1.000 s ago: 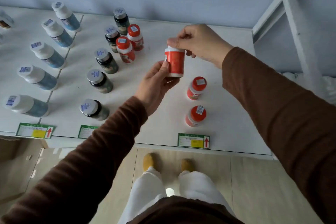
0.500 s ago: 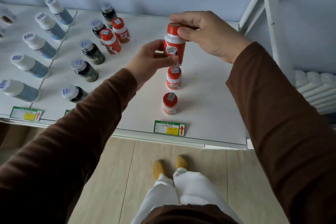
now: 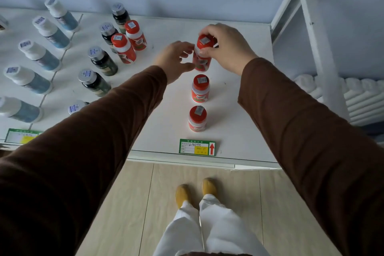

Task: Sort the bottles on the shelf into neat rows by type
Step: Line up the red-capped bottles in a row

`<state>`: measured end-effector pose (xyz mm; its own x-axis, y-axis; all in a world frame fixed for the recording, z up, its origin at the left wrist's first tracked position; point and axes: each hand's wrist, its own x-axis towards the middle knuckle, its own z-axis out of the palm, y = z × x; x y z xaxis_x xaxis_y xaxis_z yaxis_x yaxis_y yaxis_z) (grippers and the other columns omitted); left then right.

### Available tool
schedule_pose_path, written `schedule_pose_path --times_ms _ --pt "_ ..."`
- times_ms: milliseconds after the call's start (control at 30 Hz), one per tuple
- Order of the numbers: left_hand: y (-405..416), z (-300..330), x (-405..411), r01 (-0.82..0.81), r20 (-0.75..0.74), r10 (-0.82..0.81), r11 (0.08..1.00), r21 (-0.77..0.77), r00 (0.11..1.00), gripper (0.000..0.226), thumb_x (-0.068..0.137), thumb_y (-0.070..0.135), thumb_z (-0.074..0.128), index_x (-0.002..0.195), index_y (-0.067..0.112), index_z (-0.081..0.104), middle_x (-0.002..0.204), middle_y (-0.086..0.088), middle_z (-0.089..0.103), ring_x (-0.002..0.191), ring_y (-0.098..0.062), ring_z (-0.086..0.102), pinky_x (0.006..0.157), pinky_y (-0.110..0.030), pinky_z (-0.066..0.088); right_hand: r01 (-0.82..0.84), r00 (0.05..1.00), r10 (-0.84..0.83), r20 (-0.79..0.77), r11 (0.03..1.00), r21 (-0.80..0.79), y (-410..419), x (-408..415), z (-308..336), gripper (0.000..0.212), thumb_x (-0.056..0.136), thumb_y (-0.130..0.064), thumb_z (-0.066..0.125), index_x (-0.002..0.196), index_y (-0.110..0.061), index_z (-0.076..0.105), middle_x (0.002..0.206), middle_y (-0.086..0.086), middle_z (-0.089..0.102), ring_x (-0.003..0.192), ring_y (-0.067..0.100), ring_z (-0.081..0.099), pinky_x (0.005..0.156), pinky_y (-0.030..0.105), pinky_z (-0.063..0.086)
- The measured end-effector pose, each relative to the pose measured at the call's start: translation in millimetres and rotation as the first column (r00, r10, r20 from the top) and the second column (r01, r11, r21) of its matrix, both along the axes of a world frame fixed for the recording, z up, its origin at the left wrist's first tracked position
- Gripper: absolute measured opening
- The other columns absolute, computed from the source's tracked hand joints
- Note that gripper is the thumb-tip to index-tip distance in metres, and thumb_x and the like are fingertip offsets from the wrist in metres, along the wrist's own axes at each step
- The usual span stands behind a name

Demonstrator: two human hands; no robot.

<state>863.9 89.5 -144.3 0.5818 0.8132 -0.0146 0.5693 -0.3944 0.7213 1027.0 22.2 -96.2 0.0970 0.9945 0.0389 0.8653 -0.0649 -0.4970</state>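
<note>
White shelf (image 3: 239, 110); sleeve (image 3: 99, 131) across one dark bottle (image 3: 75, 107).

Three upright red-capped bottles (image 3: 200, 89) stand in a row on the white shelf (image 3: 239, 122), two more (image 3: 126, 44) stand beside dark silver-capped bottles (image 3: 99, 62) and white-capped blue ones (image 3: 39, 56).

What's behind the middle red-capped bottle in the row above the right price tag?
A third red-capped bottle, gripped by the right hand at its cap, left hand beside it. Its base is hidden.
</note>
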Motion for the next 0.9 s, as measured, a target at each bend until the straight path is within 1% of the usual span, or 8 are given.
schedule_pose_path --times_ms 100,233,367,500,600,700,800,900 --pt "6 -13 -3 0.017 -0.119 -0.005 0.994 0.106 0.993 0.044 0.085 0.014 0.069 0.127 0.021 0.059 0.120 -0.001 0.061 0.108 -0.017 0.058 0.095 -0.036 0.049 0.016 0.999 -0.014 0.046 0.999 -0.043 3 2 -17 0.039 0.089 -0.031 0.067 0.125 -0.018 0.058 0.124 0.003 0.060 0.113 0.021 0.056 0.098 0.034 0.047" --pt "8 -25 -6 0.000 -0.187 0.035 0.983 0.182 0.982 0.043 0.086 0.020 0.068 0.128 0.022 0.059 0.122 -0.001 0.061 0.109 -0.019 0.057 0.093 -0.033 0.047 0.028 0.998 -0.024 0.049 0.997 -0.071 6 4 -30 0.039 0.090 -0.030 0.066 0.126 -0.018 0.057 0.126 0.004 0.059 0.114 0.021 0.056 0.099 0.033 0.048" --pt "10 -29 -6 -0.030 -0.210 0.069 0.983 0.184 0.975 0.042 0.086 0.022 0.068 0.127 0.020 0.059 0.123 -0.003 0.060 0.112 -0.022 0.056 0.096 -0.037 0.047 0.041 0.998 -0.037 0.049 0.995 -0.090 7 4 -37 0.040 0.089 -0.029 0.067 0.126 -0.017 0.058 0.125 0.005 0.059 0.114 0.022 0.056 0.097 0.030 0.045" --pt "7 -31 -7 -0.053 -0.227 0.094 0.983 0.178 0.969 0.041 0.087 0.025 0.067 0.127 0.021 0.058 0.123 -0.002 0.061 0.111 -0.021 0.056 0.093 -0.035 0.047 0.031 0.998 -0.025 0.056 0.993 -0.114 8 5 -41 0.047 0.087 -0.032 0.070 0.130 -0.018 0.057 0.128 0.005 0.058 0.116 0.023 0.055 0.097 0.030 0.044" --pt "2 -27 -12 -0.102 -0.222 0.140 0.980 0.172 0.965 0.041 0.088 0.025 0.065 0.128 0.021 0.057 0.124 -0.003 0.059 0.111 -0.021 0.055 0.096 -0.035 0.047 -0.002 0.997 0.013 0.082 0.992 -0.129 13 6 -36 0.055 0.084 -0.039 0.070 0.134 -0.019 0.055 0.131 0.005 0.055 0.120 0.024 0.050 0.098 0.034 0.043" --pt "-1 -22 -26 -0.198 -0.177 0.225 0.967 0.160 0.958 0.040 0.089 0.024 0.064 0.128 0.019 0.057 0.126 -0.004 0.057 0.112 -0.021 0.055 0.098 -0.037 0.047 -0.037 0.998 0.039 0.058 0.999 -0.032 24 0 -21 0.049 0.084 -0.042 0.069 0.127 -0.022 0.060 0.123 0.002 0.058 0.114 0.022 0.050 0.091 0.030 0.039" --pt "-3 -20 -42 -0.304 -0.109 0.321 0.942 0.143 0.941 0.038 0.088 0.022 0.065 0.125 0.019 0.057 0.129 -0.003 0.055 0.115 -0.021 0.053 0.099 -0.036 0.046 -0.084 0.996 0.082 0.035 0.995 0.056 38 -18 -7 0.041 0.085 -0.040 0.066 0.122 -0.021 0.063 0.120 0.001 0.060 0.110 0.020 0.052 0.088 0.029 0.039" --pt "-1 -21 -61 -0.418 -0.066 0.428 0.900 0.126 0.902 0.040 0.087 0.023 0.065 0.126 0.015 0.055 0.131 -0.005 0.053 0.118 -0.022 0.051 0.103 -0.038 0.042 -0.167 0.986 0.167 0.000 0.984 0.068 56 -47 3 0.038 0.087 -0.038 0.065 0.121 -0.019 0.064 0.120 0.001 0.062 0.107 0.017 0.056 0.085 0.025 0.039"
